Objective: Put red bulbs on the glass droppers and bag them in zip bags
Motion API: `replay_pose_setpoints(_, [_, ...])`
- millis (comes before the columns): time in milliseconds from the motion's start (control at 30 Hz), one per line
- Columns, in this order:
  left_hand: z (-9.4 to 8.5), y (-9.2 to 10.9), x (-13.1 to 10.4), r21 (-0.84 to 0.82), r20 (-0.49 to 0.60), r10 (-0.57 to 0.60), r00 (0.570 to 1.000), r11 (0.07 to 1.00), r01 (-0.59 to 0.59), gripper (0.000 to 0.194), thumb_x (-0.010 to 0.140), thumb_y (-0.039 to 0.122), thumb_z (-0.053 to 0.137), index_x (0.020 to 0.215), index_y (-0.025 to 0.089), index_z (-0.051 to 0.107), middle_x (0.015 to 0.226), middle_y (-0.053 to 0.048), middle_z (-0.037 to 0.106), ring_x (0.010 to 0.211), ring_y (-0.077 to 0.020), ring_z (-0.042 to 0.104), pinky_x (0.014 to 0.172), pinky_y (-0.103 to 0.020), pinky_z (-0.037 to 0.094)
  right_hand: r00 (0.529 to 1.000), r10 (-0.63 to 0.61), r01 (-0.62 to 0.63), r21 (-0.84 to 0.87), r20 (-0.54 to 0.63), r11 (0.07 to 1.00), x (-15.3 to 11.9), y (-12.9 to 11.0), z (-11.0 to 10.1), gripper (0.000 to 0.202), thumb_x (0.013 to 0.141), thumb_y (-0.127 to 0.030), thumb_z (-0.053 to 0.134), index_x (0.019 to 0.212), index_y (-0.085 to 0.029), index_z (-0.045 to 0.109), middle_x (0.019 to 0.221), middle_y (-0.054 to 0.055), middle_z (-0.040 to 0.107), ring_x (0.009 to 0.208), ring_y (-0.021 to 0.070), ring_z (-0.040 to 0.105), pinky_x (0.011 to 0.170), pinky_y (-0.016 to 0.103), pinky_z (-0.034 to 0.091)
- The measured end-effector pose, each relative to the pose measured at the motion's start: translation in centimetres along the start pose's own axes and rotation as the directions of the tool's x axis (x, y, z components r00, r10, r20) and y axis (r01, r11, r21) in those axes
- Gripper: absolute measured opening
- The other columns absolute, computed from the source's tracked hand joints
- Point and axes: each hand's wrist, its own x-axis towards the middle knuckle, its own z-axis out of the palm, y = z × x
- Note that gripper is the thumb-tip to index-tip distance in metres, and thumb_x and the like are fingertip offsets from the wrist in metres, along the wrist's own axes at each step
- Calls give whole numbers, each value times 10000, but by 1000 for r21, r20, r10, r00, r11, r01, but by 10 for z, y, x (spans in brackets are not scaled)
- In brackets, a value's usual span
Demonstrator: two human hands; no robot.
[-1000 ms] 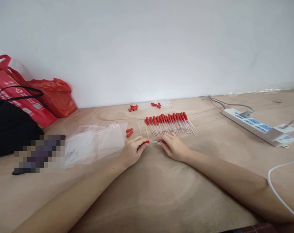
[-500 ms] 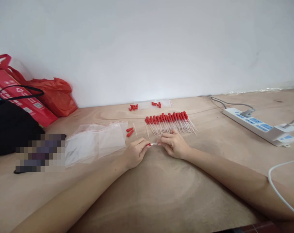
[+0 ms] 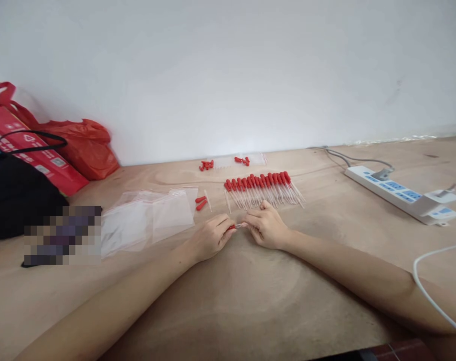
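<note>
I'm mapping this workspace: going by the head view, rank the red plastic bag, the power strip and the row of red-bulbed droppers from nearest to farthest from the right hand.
1. Row of red-bulbed droppers: just beyond the right hand.
2. Power strip: off to the right.
3. Red plastic bag: far left.

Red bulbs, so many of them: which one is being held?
The red bulb pinched in the left hand, a clear tube between it and the right hand; the others lie beyond the hands.

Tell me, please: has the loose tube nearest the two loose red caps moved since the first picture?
Yes, to the left: judged against the two loose red caps, the tube now lies much closer.
</note>
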Motion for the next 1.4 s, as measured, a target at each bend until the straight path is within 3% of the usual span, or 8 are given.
replay_pose_setpoints(433, [-8, -18, 2, 9, -85, -27, 996, 1000, 28, 216, 894, 232, 355, 962, 152, 543, 845, -58, 590, 772, -154, 543, 727, -276, 429, 985, 9, -1, -46, 170, 999, 10, 4, -7, 253, 872, -236, 369, 821, -147, 601, 780, 61, 605, 735, 159, 487, 651, 288, 242])
replay_pose_setpoints(567, [-19, -32, 1, 211, -226, -208, 952, 943, 256, 247, 830, 312, 480, 1025, 175, 547, 933, -68, 592, 907, -223, 520, 830, -363, 383, 967, 198, -191, -56, 160, 980, 15, 12, -8, 219, 839, -209, 401, 814, -144, 609, 784, 72, 623, 746, 170, 522, 658, 281, 296])
replay_pose_setpoints(667, [-24, -44, 0, 292, -330, -415, 848, 809, 510, 250, 767, 300, 552, 980, 170, 562, 1000, -84, 574, 962, -270, 490, 827, -395, 375, 870, 481, -483, -7, 113, 875, 25, 25, -3, 229, 830, -211, 391, 816, -147, 610, 795, 69, 642, 722, 157, 559, 642, 252, 346])
replay_pose_setpoints(767, [-24, -52, -3, 309, -322, -537, 780, 719, 622, 188, 775, 278, 530, 930, 181, 571, 988, -80, 570, 940, -275, 494, 794, -393, 387, 738, 671, -672, -10, 76, 740, 40, 36, 4, 230, 822, -241, 401, 841, -159, 615, 830, 70, 657, 767, 171, 591, 654, 248, 377])
replay_pose_setpoints(900, [-21, -61, -8, 279, -281, -569, 772, 722, 634, 157, 802, 205, 446, 894, 166, 567, 937, -92, 572, 920, -261, 500, 790, -375, 395, 639, 768, -761, -102, 50, 640, 56, 43, 15, 242, 814, -261, 404, 936, -174, 594, 879, 83, 656, 857, 212, 594, 681, 280, 394])
replay_pose_setpoints(1067, [-17, -70, -10, 192, -253, -578, 776, 756, 626, 155, 802, 182, 409, 838, 146, 554, 845, -85, 587, 830, -231, 531, 766, -347, 413, 585, 808, -785, -199, 75, 587, 64, 46, 21, 273, 803, -285, 416, 1008, -152, 539, 895, 109, 645, 858, 235, 594, 675, 306, 398])
replay_pose_setpoints(1167, [-17, -72, -10, 162, -259, -591, 764, 754, 637, 147, 795, 182, 408, 827, 153, 548, 815, -69, 587, 770, -207, 545, 720, -320, 428, 601, 797, -773, -209, 64, 599, 66, 45, 22, 271, 804, -289, 412, 1000, -146, 531, 902, 107, 641, 853, 233, 590, 691, 312, 385])
replay_pose_setpoints(1400, [-20, -67, -8, 137, -316, -601, 734, 737, 662, 159, 779, 308, 477, 751, 168, 546, 780, -52, 544, 755, -194, 537, 711, -314, 429, 784, 615, -588, -211, 91, 781, 81, 19, 33, 262, 813, -334, 388, 822, -166, 589, 877, 87, 646, 855, 217, 574, 761, 347, 322])
